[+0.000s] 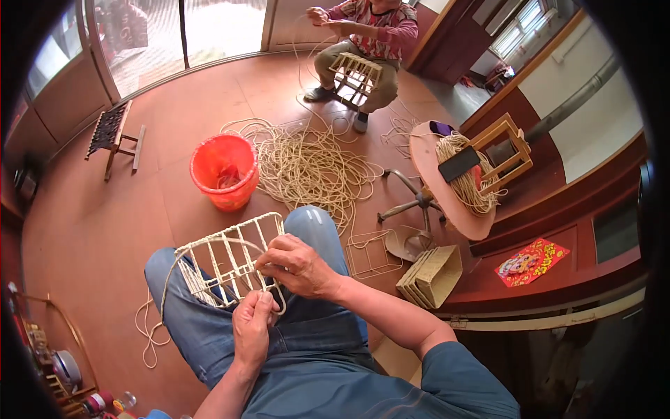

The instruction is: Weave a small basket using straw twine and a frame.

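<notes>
A box-shaped wire frame partly wrapped in pale cord rests on my lap, across my blue trousers. My right hand grips the frame's near edge, fingers curled over the cord and wire. Just below it my left hand pinches the cord at the frame's lower corner. A loose strand of the cord loops down past my left knee to the floor.
A red bucket stands on the brown floor beside a large tangle of cord. A bare wire frame and finished woven baskets lie to my right. Another person sits across, wrapping a frame. A round stool holds cord, a phone, a wooden frame.
</notes>
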Tool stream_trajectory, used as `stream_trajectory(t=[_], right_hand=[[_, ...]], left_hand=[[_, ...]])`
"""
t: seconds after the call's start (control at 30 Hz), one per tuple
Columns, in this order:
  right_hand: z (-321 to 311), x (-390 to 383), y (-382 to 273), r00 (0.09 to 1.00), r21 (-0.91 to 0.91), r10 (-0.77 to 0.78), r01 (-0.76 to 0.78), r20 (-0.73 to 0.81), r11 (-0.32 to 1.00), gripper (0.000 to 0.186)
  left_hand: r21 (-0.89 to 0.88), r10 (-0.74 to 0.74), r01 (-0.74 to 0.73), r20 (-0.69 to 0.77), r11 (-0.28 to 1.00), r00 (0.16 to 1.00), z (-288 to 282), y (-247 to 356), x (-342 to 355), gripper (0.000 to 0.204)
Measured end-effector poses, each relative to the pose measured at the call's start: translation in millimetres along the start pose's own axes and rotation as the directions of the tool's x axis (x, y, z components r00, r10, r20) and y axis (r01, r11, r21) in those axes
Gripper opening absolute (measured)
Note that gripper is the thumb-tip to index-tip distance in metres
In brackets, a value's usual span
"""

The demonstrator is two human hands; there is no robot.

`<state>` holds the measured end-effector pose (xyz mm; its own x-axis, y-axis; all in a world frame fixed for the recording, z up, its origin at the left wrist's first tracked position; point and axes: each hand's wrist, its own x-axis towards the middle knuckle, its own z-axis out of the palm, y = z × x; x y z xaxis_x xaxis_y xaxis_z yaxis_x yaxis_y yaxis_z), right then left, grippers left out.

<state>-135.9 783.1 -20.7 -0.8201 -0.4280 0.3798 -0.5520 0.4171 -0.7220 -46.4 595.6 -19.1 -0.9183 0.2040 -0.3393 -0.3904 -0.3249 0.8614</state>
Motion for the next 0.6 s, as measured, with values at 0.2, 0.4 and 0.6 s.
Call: stream_trajectory(t=[0.2, 0.4, 0.6], right_hand=[[-1.7, 6.3, -7.6, 0.997, -0.003, 0.081, -0.081, 0.01, 0.997, 0.014], [8.9, 8.5, -12.4, 0.987, -0.015, 0.101, -0.104, -0.125, 0.994, 0.012], [8.6, -1.2, -4.5, 0.996, -0.029, 0.081, -0.082, -0.027, 0.996, 0.012]], left_hand=[[0.372, 0.048, -0.048, 0.01, 0.927, 0.999, 1.9, 2.0, -21.7, 0.038], [0.529, 0.098, -0.121, 0.072, 0.84, 0.993, 12.5, 14.1, -35.9, 0.035], [0.516, 0.088, -0.093, 0.034, 0.852, 0.996, -1.2, 12.3, -49.4, 0.037]])
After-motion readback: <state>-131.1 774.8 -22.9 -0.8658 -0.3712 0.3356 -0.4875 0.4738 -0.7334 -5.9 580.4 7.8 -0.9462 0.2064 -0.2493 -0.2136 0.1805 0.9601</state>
